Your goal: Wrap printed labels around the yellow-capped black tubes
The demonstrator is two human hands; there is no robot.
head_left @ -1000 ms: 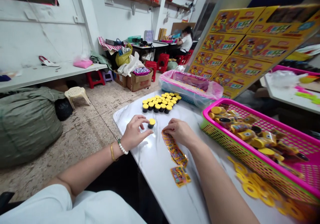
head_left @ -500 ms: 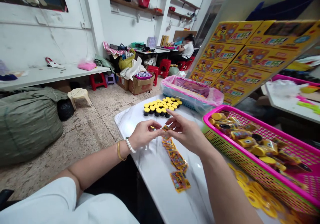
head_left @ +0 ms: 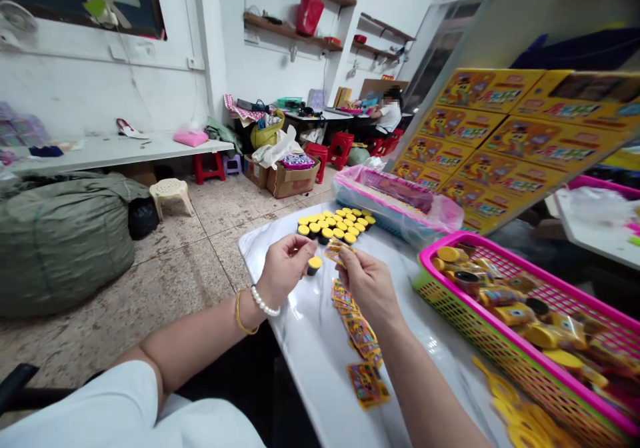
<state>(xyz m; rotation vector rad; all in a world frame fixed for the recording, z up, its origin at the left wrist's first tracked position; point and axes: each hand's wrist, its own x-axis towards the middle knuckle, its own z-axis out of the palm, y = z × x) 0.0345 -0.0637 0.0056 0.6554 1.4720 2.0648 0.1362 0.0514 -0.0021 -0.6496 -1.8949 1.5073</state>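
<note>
Over the marble-patterned table (head_left: 295,331), my left hand (head_left: 285,268) is closed, thumb against curled fingers; whatever it pinches is hidden. Just beside those fingertips is a small black tub with a yellow lid (head_left: 314,265). My right hand (head_left: 367,285) is closed on a small yellow printed card (head_left: 334,251), held by its edge between thumb and fingers. Beneath the right wrist, an overlapping row of similar printed cards (head_left: 361,335) runs toward me, ending in a separate small pile (head_left: 367,385). Beyond both hands stands a cluster of yellow-lidded black tubs (head_left: 335,225).
On the right, a pink-and-green basket (head_left: 505,328) holds yellow wrapped items. Yellow plastic rings (head_left: 525,418) lie beside it. A plastic-lined basket (head_left: 400,198) sits at the far edge, before stacked yellow boxes (head_left: 480,141). A person (head_left: 389,111) sits in the background.
My hands have drawn apart; the right now holds a card up by its edge. The lone tub beside my left fingers shows more clearly. The view has shifted slightly.
</note>
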